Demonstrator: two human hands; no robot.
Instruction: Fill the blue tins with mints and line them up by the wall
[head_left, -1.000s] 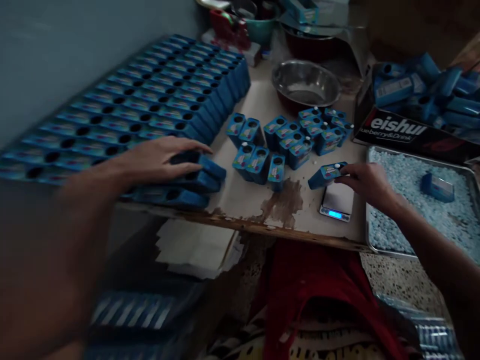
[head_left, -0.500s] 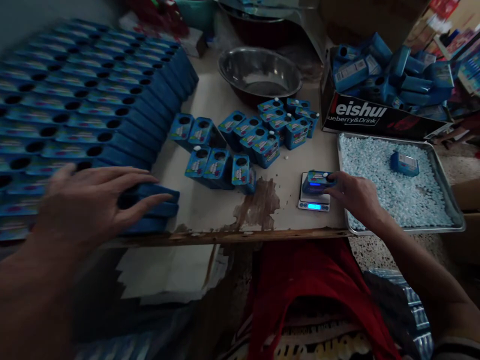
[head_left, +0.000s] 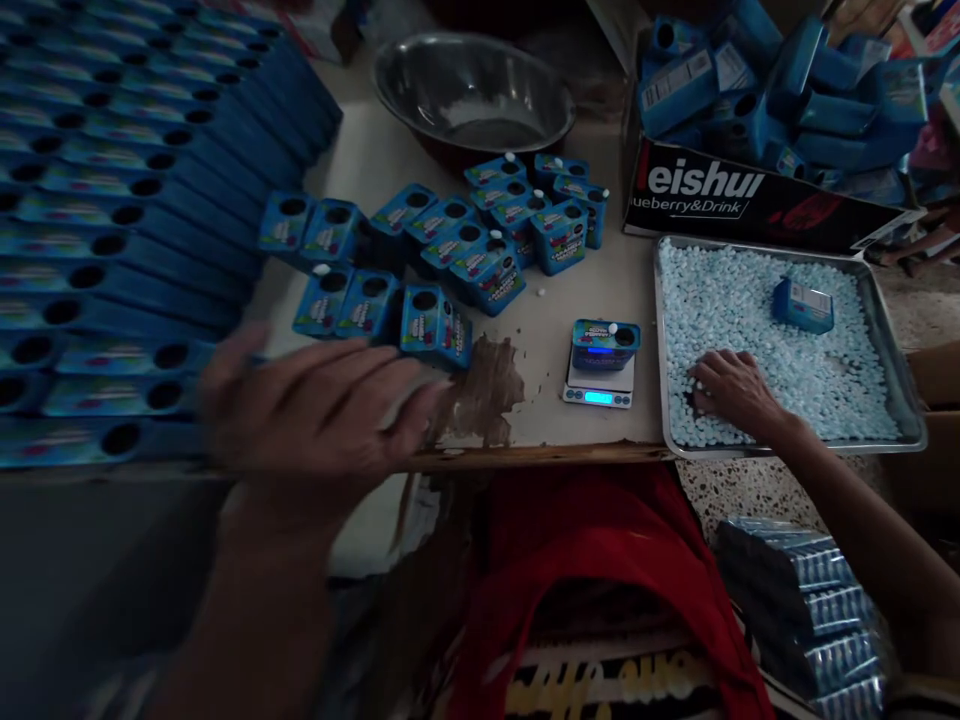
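Observation:
My left hand (head_left: 330, 400), blurred by motion, is over the table's front edge with its fingers loosely stretched. I see nothing in it. Just beyond it stand several small blue containers (head_left: 367, 300) with round dark holes in their tops. My right hand (head_left: 739, 395) reaches into a metal tray of pale blue pellets (head_left: 750, 300). Its fingers curl down into the pellets, and the fingertips are partly hidden. Left of the tray, a blue container (head_left: 606, 345) with a white pellet on its top stands on a small digital scale (head_left: 598, 392) with a lit display.
Rows of blue containers (head_left: 135, 240) fill the table's left side. A metal bowl (head_left: 476, 95) stands at the back. A black carton (head_left: 750, 200) heaped with blue containers is behind the tray. One container (head_left: 802, 303) lies on the pellets.
My right hand has let go of the container on the scale and moved right into the pellets. My left hand has moved right, away from the row containers. The view has shifted.

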